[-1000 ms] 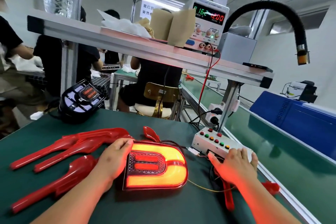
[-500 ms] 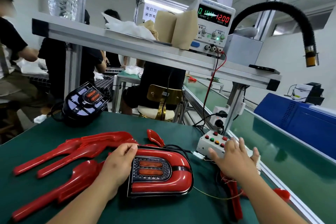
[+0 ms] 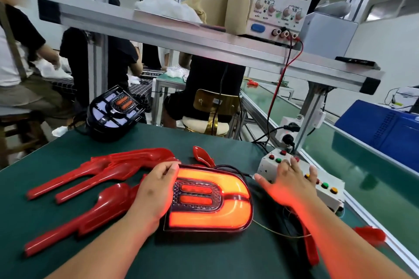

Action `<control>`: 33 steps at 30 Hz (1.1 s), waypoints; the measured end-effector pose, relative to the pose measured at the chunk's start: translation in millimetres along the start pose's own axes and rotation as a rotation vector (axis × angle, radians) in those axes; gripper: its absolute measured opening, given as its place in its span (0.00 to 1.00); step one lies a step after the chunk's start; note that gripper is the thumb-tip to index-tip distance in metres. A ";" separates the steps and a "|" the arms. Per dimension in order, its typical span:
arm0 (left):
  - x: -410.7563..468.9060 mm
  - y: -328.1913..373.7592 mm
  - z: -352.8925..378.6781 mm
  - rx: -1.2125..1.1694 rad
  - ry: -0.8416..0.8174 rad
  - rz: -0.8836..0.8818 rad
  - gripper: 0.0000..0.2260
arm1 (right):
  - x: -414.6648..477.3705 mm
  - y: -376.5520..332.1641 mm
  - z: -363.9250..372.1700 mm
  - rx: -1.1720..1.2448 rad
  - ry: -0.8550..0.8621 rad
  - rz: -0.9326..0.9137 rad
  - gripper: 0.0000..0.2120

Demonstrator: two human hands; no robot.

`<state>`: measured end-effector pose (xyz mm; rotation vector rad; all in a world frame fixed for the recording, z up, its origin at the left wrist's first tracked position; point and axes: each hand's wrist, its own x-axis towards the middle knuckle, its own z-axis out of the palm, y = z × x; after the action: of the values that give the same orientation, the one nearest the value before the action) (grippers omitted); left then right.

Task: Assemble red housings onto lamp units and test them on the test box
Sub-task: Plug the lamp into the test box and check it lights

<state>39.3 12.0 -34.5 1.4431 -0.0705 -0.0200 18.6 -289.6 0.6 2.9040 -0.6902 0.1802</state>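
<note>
Pressing test box [image 3: 264, 166] buttons mid-right, right hand [image 3: 292, 184] fingers straight, spread; left hand [image 3: 154, 192] fingers curl on lit lamp [image 3: 210, 197] left edge, centre counter [image 3: 204, 256]. Housings [image 3: 108, 199] left.

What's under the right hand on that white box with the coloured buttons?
The right hand lies spread on the test box. Red, green and yellow buttons show around it; anything beneath its palm and fingers is covered.
</note>
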 end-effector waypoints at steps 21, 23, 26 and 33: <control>-2.3 1.6 2.0 0.010 -0.009 -0.011 0.10 | 1.6 0.4 4.9 0.043 0.023 0.014 0.48; -2.8 0.6 1.3 0.056 0.003 0.017 0.10 | 6.4 0.4 1.7 0.044 0.040 0.005 0.49; -3.7 1.5 2.1 0.061 0.000 -0.008 0.11 | 16.0 -3.9 -3.2 0.006 0.061 -0.060 0.48; -3.5 3.1 1.5 0.078 0.019 0.007 0.11 | 20.8 -11.3 -1.2 -0.093 0.093 -0.125 0.45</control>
<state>35.6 11.1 -31.4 1.5205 -0.0616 0.0026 42.1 -288.5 3.5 2.8178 -0.4871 0.2587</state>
